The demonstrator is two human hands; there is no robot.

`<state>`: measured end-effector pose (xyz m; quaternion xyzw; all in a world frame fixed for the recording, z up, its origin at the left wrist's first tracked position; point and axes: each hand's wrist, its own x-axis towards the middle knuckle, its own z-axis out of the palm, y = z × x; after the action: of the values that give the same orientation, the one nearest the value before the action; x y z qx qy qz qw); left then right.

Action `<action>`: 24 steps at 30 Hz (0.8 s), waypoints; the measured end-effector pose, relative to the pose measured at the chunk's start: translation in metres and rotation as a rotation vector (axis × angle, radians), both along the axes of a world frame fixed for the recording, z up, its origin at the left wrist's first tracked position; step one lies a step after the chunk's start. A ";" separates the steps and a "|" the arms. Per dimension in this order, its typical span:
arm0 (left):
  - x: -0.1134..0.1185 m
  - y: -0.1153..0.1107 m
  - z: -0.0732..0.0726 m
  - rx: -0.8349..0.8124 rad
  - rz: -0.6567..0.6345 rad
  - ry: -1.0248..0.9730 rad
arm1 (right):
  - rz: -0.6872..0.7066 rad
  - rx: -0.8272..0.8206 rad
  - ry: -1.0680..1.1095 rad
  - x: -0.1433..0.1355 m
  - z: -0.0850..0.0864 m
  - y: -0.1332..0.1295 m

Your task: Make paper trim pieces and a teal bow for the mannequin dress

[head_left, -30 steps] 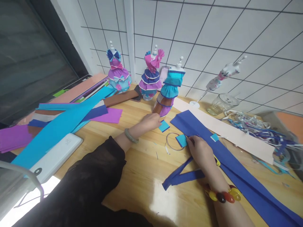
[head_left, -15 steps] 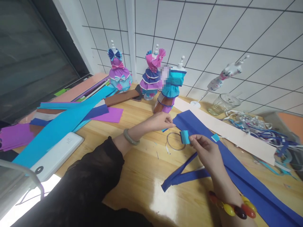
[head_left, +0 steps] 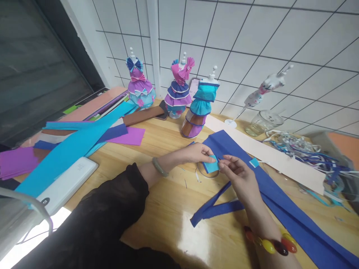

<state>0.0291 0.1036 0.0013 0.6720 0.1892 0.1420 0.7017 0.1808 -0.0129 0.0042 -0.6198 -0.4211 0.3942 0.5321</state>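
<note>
A small light-blue piece of crepe paper (head_left: 212, 165) with dark-blue edging is held up over the table between my hands. My left hand (head_left: 198, 153) pinches it at its upper left, thumb lying across it. Fingertips of my right hand (head_left: 239, 172) are closed at its right edge, by a bit of dark blue. Below the piece lies a thin wire ring (head_left: 201, 172), partly covered. A folded narrow dark-blue strip (head_left: 209, 211) lies nearer me. The long dark-blue crepe paper (head_left: 276, 198) runs beneath and beyond my right hand, with another small light-blue piece (head_left: 254, 162) on it.
Three mannequins in paper dresses, one blue and brown (head_left: 200, 106), stand at the back. A bare mannequin (head_left: 263, 89) leans beside a glass jar (head_left: 265, 121). Paper scraps (head_left: 297, 147) pile up right. Coloured sheets (head_left: 84, 149) and a white power bank (head_left: 70, 181) lie left.
My left hand has moved right and down and taken hold of the light-blue piece, which only my right hand held before. The piece has shifted slightly left and turned.
</note>
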 end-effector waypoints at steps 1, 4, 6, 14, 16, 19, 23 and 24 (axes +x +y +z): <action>0.000 -0.001 0.000 -0.011 -0.008 0.002 | 0.007 0.007 0.025 -0.001 -0.001 0.001; 0.002 -0.004 0.001 -0.020 -0.009 0.028 | 0.027 0.010 0.070 -0.004 -0.003 0.001; 0.004 -0.006 0.002 -0.007 0.010 0.042 | 0.034 0.007 0.079 -0.006 -0.004 0.001; 0.004 -0.008 0.004 0.098 0.041 0.119 | 0.054 0.009 0.099 -0.011 -0.005 0.001; 0.002 -0.008 0.005 0.142 0.042 0.125 | 0.056 0.008 0.100 -0.011 -0.006 0.001; 0.000 -0.009 0.009 0.157 0.047 0.136 | 0.062 -0.007 0.096 -0.011 -0.005 0.001; -0.001 -0.008 0.012 0.187 0.034 0.160 | 0.069 -0.020 0.087 -0.011 -0.005 0.003; -0.002 -0.008 0.012 0.218 0.039 0.167 | 0.072 -0.025 0.083 -0.011 -0.005 0.003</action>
<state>0.0274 0.0954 0.0133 0.7500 0.2435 0.1189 0.6034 0.1701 -0.0101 -0.0011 -0.5939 -0.4157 0.4440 0.5267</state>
